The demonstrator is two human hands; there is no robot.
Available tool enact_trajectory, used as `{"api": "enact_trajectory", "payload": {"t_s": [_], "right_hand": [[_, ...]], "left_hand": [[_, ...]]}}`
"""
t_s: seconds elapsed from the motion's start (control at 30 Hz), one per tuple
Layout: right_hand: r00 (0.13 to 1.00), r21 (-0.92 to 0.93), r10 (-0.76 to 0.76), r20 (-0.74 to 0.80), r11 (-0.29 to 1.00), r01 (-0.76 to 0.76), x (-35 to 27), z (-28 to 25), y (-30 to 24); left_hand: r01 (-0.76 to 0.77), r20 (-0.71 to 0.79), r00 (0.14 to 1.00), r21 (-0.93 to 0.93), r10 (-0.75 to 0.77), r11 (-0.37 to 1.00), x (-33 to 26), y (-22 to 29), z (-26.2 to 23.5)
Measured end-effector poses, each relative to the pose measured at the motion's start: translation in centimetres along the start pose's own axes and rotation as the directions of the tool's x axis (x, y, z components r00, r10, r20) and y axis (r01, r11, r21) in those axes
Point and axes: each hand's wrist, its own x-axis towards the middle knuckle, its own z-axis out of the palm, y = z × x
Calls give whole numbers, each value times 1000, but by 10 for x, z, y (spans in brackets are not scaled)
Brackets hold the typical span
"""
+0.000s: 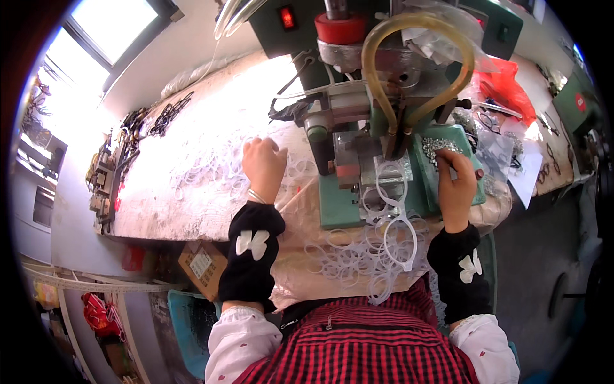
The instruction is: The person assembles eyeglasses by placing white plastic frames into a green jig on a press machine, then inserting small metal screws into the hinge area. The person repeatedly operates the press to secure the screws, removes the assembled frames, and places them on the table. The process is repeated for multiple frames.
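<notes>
On the left side of the table, my left hand (263, 168) is curled over the edge of a spread of clear plastic eyeglass frames (214, 159); whatever its fingers grip is hidden. My right hand (455, 192) reaches into a green tray (427, 182), fingertips pinched together at a heap of small silvery metal parts (439, 147). What sits in that pinch is too small to name. Between my hands stands a green bench press (340, 208). One clear eyeglass frame (409, 240) hangs at its front, its upper rim on the metal work plate (391, 169).
More clear frames (345, 259) lie heaped at the table edge before me. A yellowish hose (470, 54) loops over the press. To the right are a red plastic bag (508, 89) and dark eyeglass frames (553, 157). A blue-green crate (188, 329) stands low at left.
</notes>
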Motion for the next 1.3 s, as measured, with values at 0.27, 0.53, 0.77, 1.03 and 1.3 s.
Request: {"api": "enact_trajectory", "payload": {"t_s": [0.27, 0.53, 0.77, 1.03, 1.3], "right_hand": [[984, -102, 174, -24, 979, -176, -38, -62, 21], [967, 468, 145, 211, 853, -230, 19, -5, -63], [923, 679, 295, 247, 627, -382, 8, 24, -75], [872, 766, 308, 381, 423, -484, 18, 17, -103], [976, 459, 149, 160, 864, -207, 27, -13, -44]], "left_hand": [[344, 252, 937, -542, -243, 767, -20, -17, 10], [364, 356, 923, -931, -144, 35, -30, 16, -38], [261, 298, 922, -950, -248, -171, -70, 49, -54], [-423, -420, 903, -906, 85, 21, -55, 108, -145], [-793, -415, 555, -526, 721, 308, -63, 152, -113]]}}
